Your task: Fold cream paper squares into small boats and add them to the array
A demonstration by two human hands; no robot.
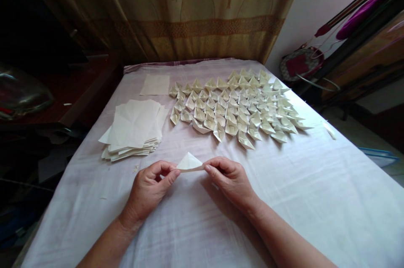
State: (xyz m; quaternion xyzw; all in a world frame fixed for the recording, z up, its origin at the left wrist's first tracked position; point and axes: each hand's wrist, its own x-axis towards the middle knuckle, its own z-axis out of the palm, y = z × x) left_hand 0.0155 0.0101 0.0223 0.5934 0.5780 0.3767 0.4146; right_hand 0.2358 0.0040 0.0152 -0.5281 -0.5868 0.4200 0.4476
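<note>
My left hand (pixel 150 188) and my right hand (pixel 227 177) both pinch a small folded white paper boat (pixel 189 162) just above the white sheet (pixel 284 184). The left fingers grip its left end, the right fingers its right end. Its pointed peak stands up between the two hands. Beyond it, several finished paper boats (pixel 240 106) lie in rows. A stack of flat white paper sheets (pixel 134 129) sits to the far left of my left hand.
A single flat paper sheet (pixel 155 84) lies at the far left of the bed. A patterned curtain (pixel 189 11) hangs behind. Dark furniture (pixel 47 91) is on the left, and a wooden frame (pixel 362 49) stands on the right.
</note>
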